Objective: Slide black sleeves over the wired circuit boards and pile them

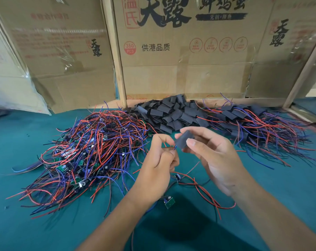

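Threading step: left hand [160, 156] pinches red and blue wire tips [174, 148] at the mouth of a flat black tube sleeve [184, 140], pinched by right hand [215, 160]. Advice: keep mouth squeezed open (tips bunched together), then draw sleeve along toward the small green circuit board [169, 202] lying on the teal table [280, 187].

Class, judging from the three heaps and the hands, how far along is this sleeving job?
Done: sleeved boards pile at right. In hand: right hand holds a black sleeve; left hand pinches wire ends at its mouth. Left: a large bare boards heap, plus empty sleeves.
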### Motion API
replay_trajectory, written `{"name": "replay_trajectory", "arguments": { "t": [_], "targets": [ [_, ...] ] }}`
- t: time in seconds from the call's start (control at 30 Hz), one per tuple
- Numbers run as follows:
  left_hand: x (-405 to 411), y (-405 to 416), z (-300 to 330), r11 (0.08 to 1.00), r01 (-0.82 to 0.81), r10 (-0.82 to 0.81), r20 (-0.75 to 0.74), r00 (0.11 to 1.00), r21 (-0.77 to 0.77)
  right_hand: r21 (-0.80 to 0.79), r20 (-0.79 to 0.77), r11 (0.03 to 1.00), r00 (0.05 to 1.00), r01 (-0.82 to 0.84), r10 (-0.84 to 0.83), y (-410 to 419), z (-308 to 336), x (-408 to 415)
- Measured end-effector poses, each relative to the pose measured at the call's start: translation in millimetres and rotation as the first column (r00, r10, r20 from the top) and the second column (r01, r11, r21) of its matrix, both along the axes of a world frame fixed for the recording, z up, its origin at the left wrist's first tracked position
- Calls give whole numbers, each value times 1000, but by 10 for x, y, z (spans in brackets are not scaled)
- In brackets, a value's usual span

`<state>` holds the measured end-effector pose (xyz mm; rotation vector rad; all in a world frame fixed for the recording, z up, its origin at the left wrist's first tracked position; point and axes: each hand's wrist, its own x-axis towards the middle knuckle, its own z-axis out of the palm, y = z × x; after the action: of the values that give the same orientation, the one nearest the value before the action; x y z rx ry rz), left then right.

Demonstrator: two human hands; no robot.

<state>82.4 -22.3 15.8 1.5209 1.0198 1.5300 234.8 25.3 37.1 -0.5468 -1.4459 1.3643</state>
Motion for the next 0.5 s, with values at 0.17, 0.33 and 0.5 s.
{"name": "replay_trajectory", "arguments": {
  "t": [0.17, 0.33, 0.5],
  "targets": [
    [-19, 2, 14, 998, 51, -47, 76, 996, -47, 73, 68, 996, 997, -42, 37, 15, -10, 16],
    [-34, 117, -3, 983, 93, -65, 177, 982, -155, 171, 193, 985, 981, -24, -9, -4, -13, 10],
    [-59, 106, -84, 980, 148, -131, 129, 983, -130, 227, 226, 974, 973, -10, -43, -64, -51, -109]
  ]
}}
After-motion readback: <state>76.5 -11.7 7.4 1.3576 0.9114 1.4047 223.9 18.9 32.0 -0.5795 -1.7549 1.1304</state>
